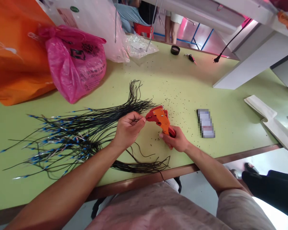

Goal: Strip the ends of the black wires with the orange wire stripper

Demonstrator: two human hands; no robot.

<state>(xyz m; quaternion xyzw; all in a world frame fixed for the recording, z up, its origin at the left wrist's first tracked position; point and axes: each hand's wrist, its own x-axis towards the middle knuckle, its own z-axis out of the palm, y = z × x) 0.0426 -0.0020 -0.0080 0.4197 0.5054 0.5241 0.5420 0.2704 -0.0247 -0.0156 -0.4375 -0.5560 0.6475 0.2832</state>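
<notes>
Wire stripper [161, 118], orange and red, sits clamped in the grip of the right hand [174, 139], its nose pointing left toward the left hand [128, 130], whose fingers pinch together on what seems a thin black wire. The loose black wires [91, 134] lie on the tabletop [206, 86], nearer the left hand, long axis running sideways, blue-tipped ends pointing left

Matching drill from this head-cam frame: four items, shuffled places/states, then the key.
Items:
1. Left hand
2. Right hand
3. Pink plastic bag
4. Black wires with blue tips

Places or states:
A. Spread across the green table, left of the hands
B. Wrapped around the orange-and-red wire stripper
C. Slumped beside an orange bag at the table's far left
D. Pinching a wire end at the stripper's tip

Pairs: 1-D; 2-B; 3-C; 4-A
</notes>
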